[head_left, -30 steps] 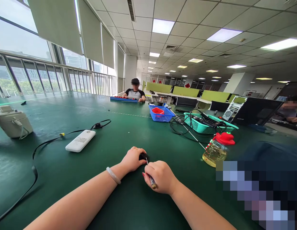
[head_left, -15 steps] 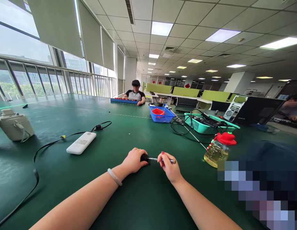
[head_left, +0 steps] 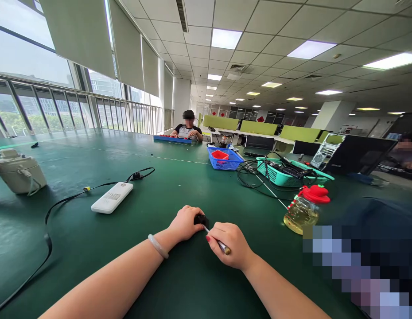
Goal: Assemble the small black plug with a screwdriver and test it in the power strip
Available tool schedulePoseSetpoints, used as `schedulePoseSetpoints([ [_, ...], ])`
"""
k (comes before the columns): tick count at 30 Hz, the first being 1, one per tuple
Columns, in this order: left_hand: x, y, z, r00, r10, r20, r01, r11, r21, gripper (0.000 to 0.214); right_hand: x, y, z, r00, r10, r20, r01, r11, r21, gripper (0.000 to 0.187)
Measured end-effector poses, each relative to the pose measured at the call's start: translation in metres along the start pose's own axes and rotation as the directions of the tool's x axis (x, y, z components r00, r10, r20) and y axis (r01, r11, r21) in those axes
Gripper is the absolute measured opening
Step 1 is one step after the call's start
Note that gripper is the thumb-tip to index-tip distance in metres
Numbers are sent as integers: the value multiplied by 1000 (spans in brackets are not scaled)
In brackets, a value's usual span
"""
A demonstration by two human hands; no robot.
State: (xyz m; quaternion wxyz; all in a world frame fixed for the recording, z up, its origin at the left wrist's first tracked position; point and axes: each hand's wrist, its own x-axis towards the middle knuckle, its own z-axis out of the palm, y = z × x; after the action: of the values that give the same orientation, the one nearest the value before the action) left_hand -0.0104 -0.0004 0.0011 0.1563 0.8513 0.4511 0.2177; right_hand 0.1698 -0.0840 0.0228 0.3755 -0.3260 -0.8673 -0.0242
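My left hand [head_left: 185, 222] is closed around a small black part [head_left: 202, 219] and rests with it on the green tabletop [head_left: 179, 283]. What kind of part it is, I cannot make out. A screwdriver [head_left: 223, 247] with a thin metal shaft is gripped in my right hand [head_left: 231, 244]. Its shaft points up and left, and its tip meets the black part beside my left thumb. The butt of the handle sticks out below my right fingers, toward me.
Left lie a white power bank [head_left: 113, 198], a black cable [head_left: 48, 217] and a beige container [head_left: 20, 172]. Right stand a red-lidded jar [head_left: 302, 212], a blue basket [head_left: 224, 164] and a teal basket [head_left: 275, 175] with cables. A person [head_left: 187, 128] sits at the far end.
My right hand has moved toward me and slightly left, tilting the screwdriver from nearly level to a slant. My left hand stays on the black part. The far person's hand has lifted.
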Motion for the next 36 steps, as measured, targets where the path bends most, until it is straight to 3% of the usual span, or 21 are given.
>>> schedulePoseSetpoints([
  [4,0,0,0,1000,-4,0,4,1000,1,29,0,0,1,998,-58,26,60,992,-107,26],
  [14,0,0,1,1000,0,-7,0,1000,1,28,1,-2,1,997,-56,61,66,982,-178,26],
  [36,1,0,3,999,-15,-36,15,1000,4,30,2,-21,24,990,57,127,-16,952,-305,17],
])
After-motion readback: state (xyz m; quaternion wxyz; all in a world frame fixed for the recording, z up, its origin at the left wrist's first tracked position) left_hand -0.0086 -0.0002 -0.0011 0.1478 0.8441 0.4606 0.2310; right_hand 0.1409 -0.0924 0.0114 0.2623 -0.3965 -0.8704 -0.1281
